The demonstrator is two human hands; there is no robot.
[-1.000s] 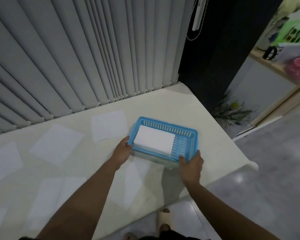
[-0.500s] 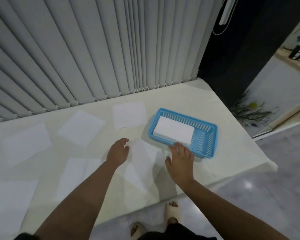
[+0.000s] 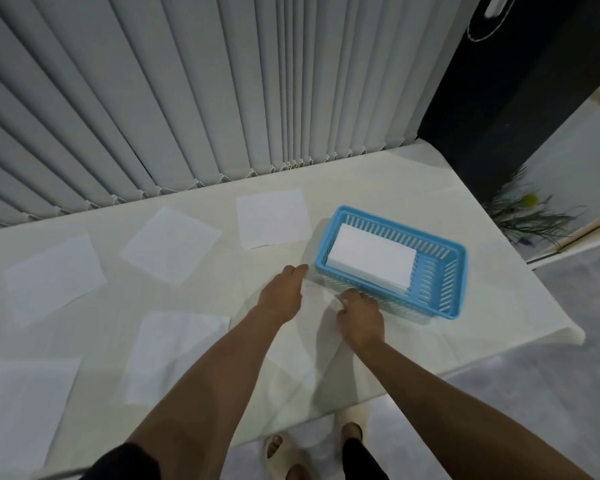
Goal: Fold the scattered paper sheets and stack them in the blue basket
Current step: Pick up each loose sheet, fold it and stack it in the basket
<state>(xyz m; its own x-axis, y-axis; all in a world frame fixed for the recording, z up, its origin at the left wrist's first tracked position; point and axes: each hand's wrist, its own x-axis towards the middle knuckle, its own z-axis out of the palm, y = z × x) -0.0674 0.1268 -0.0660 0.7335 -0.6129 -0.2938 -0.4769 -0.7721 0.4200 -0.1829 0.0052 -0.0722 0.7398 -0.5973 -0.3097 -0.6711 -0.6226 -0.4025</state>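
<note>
The left hand (image 3: 280,294) reaches out with its fingers released and straight, their tips close to the near-left corner of the blue basket (image 3: 445,299). The right hand (image 3: 360,318) has its fingers curled down at the far edge of a paper sheet (image 3: 310,341) lying on the tabletop (image 3: 395,188); whether they pinch it cannot be told. Just beyond both sets of fingers, the basket holds a folded stack (image 3: 371,263). More flat sheets (image 3: 272,221) lie spread left of the left fingers.
</note>
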